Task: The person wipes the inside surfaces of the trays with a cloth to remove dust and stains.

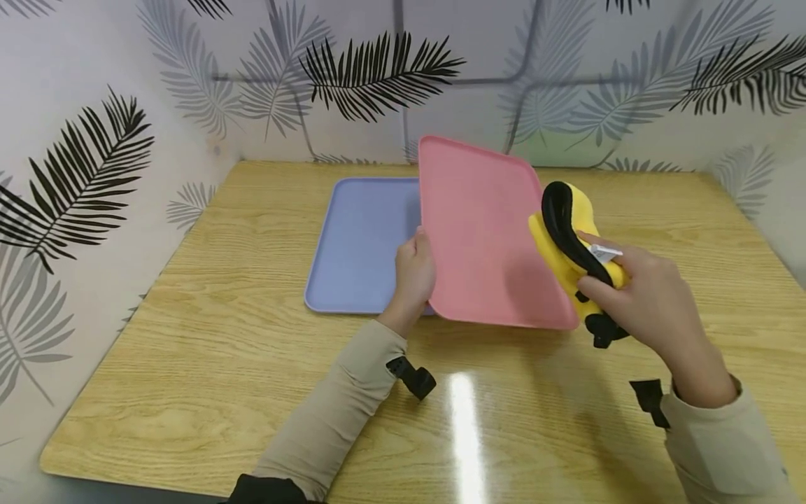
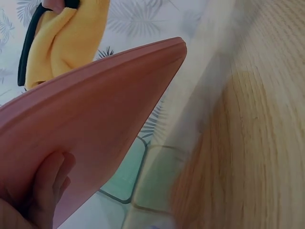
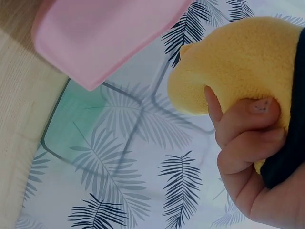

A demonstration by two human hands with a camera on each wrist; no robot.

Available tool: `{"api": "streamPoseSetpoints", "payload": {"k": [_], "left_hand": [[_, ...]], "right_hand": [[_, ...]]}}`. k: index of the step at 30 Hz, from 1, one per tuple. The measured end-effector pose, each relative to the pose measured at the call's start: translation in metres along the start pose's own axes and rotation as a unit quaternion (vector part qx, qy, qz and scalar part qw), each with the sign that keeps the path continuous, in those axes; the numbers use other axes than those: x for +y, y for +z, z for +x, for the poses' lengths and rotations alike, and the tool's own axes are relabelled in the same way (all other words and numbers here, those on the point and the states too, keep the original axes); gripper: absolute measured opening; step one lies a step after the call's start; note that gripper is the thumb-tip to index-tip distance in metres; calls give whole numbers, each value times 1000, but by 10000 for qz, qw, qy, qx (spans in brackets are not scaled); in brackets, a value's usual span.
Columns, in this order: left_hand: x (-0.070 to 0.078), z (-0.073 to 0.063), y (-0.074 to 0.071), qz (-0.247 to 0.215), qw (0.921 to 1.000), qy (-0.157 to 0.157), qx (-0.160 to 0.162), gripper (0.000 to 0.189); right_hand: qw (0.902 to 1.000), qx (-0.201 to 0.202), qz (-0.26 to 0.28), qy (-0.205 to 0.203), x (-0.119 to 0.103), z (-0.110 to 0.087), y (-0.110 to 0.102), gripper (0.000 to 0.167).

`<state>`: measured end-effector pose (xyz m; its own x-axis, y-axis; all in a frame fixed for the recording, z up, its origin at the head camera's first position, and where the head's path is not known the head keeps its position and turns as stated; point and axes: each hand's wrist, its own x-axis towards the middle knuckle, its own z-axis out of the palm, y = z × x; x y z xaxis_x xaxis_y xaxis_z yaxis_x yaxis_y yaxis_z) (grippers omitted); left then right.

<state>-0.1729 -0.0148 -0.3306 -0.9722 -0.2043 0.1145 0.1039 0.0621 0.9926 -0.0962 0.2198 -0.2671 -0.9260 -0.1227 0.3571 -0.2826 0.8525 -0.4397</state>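
Observation:
My left hand (image 1: 415, 273) grips the left edge of a pink tray (image 1: 485, 238), which is held tilted above the table with its far side raised. In the left wrist view, curled fingers (image 2: 52, 179) lie against the tray's underside. My right hand (image 1: 651, 301) pinches a soft yellow fleecy cloth (image 1: 582, 210) with black trim and a white tag, just off the tray's right side. The right wrist view shows bent fingers (image 3: 248, 138) pressed into the bunched yellow fabric (image 3: 238, 57). A blue tray (image 1: 365, 245) lies flat on the table, its right part hidden behind the pink one.
Under everything is a light wood-grain table (image 1: 220, 350) with a rounded front left corner. A wall covering (image 1: 352, 126) with a leaf pattern stands along the back edge, and similar patterned surfaces flank both sides. Glare marks the table's front middle.

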Motion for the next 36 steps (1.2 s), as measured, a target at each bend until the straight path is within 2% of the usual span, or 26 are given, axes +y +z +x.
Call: {"api": "streamPoseSetpoints", "payload": {"k": [8,21,33,36], "left_hand": [[-7,6,14,108,9996,-203,-155,44],[-15,7,28,211,9961,-548,-656,45],[-16,9,35,487,9928,-826,-718,43],[-17,9,36,603,9927,-789,-689,43]], "right_hand": [[9999,-67,-49,-61,2,0,1,42],[9999,-101,71,75,5,-1,3,42],[9995,-204,129,183,7,-2,3,44],[9994,-236,151,205,7,-3,3,43]]}}
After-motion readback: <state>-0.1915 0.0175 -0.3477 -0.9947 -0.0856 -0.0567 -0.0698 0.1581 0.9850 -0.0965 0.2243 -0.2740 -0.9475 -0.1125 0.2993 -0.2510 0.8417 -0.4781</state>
